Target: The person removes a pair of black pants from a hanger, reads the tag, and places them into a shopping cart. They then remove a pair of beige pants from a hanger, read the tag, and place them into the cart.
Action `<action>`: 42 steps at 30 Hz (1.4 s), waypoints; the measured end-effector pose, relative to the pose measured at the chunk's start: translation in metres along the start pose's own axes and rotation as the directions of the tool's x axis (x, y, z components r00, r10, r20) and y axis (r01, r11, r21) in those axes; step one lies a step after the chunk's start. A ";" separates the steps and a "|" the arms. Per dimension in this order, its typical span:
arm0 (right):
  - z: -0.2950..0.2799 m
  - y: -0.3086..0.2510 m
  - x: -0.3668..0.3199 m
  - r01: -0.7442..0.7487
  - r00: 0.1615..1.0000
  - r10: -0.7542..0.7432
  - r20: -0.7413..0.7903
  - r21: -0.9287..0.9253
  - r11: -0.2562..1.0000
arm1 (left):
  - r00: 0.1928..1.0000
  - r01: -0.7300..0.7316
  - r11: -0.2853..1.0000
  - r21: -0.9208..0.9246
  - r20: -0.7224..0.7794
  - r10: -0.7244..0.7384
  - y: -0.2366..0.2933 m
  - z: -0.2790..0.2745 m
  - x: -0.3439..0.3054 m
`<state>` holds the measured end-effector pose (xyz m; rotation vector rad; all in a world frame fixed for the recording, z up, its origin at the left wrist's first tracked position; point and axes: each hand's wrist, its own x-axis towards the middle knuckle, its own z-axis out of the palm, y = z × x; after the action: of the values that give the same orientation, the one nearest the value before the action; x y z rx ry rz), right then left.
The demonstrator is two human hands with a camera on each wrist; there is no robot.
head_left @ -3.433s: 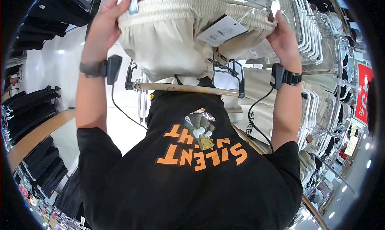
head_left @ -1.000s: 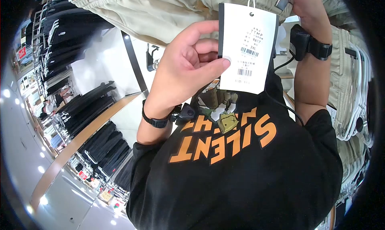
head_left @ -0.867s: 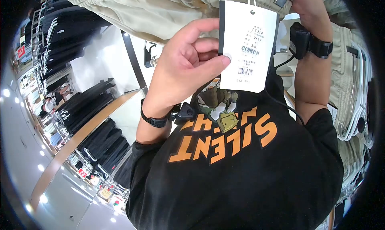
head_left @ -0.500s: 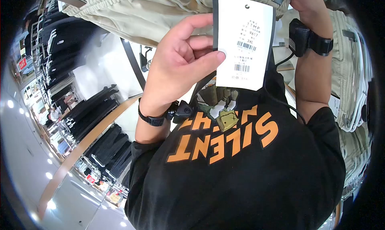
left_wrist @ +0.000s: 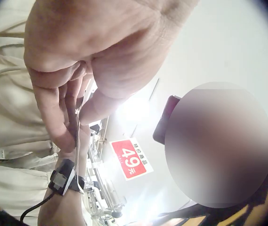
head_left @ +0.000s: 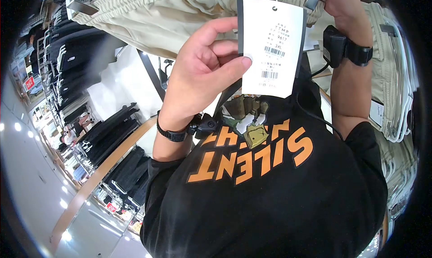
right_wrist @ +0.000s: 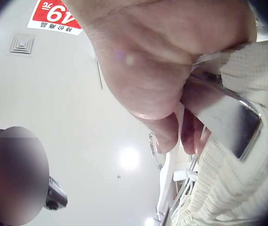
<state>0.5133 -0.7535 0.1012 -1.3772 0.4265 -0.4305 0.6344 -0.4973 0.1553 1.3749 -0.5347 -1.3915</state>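
Note:
Beige elastic-waist trousers (head_left: 139,22) hang from a white clip hanger (right_wrist: 168,176) along the top of the head view. My left hand (head_left: 202,69) pinches the edge of a white price tag (head_left: 272,46) between thumb and fingers. The tag's printed side, with barcodes and "3XL", faces the head camera, and a white string joins it to the waistband. At the upper right, my right hand (head_left: 342,6) grips the hanger beside a metal clip (right_wrist: 232,125); its fingertips lie outside the head view. Another clip (head_left: 83,7) holds the far left end of the waistband.
More beige trousers on white hangers (head_left: 398,91) crowd the rack at right. Racks of black trousers (head_left: 108,134) stand beyond a wooden ledge (head_left: 99,177) at left. A red "49" sign (left_wrist: 130,159) hangs overhead.
My left hand has left the hanger's left end and taken the tag, now turned to face the head camera. The right hand stays on the hanger. Lately the tag shifted slightly left.

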 end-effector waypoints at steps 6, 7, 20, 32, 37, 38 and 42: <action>0.005 -0.007 -0.006 -0.020 0.998 0.019 -0.060 -0.024 1.000 | 1.000 -0.013 1.000 0.008 0.012 0.013 -0.002 0.000 0.000; 0.005 -0.008 -0.007 -0.034 0.998 0.032 -0.048 -0.030 0.999 | 1.000 -0.014 1.000 -0.006 -0.001 0.014 -0.002 0.001 -0.001; 0.018 0.004 -0.006 -0.036 0.993 0.031 -0.113 -0.047 0.998 | 0.951 0.306 0.426 -0.851 0.294 -0.097 -0.049 -0.031 0.016; 0.024 0.001 -0.006 0.021 0.999 -0.018 0.030 -0.103 0.994 | 0.832 0.533 0.273 -0.801 0.555 0.003 -0.057 -0.022 0.012; 0.031 -0.003 -0.013 0.025 0.999 -0.028 -0.024 -0.133 0.991 | 0.831 0.525 0.271 -0.807 0.555 0.040 -0.063 -0.022 0.013; 0.031 -0.003 -0.014 0.025 0.999 -0.028 -0.025 -0.134 0.991 | 0.832 0.518 0.283 -0.807 0.553 0.053 -0.064 -0.023 0.013; 0.027 -0.001 -0.015 -0.017 1.000 0.016 -0.008 -0.123 0.992 | 0.898 0.407 0.355 -0.841 0.440 0.012 -0.066 -0.020 0.009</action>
<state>0.5148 -0.7231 0.1063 -1.4903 0.4767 -0.4010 0.6310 -0.4753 0.0892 0.1960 0.2630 -1.7526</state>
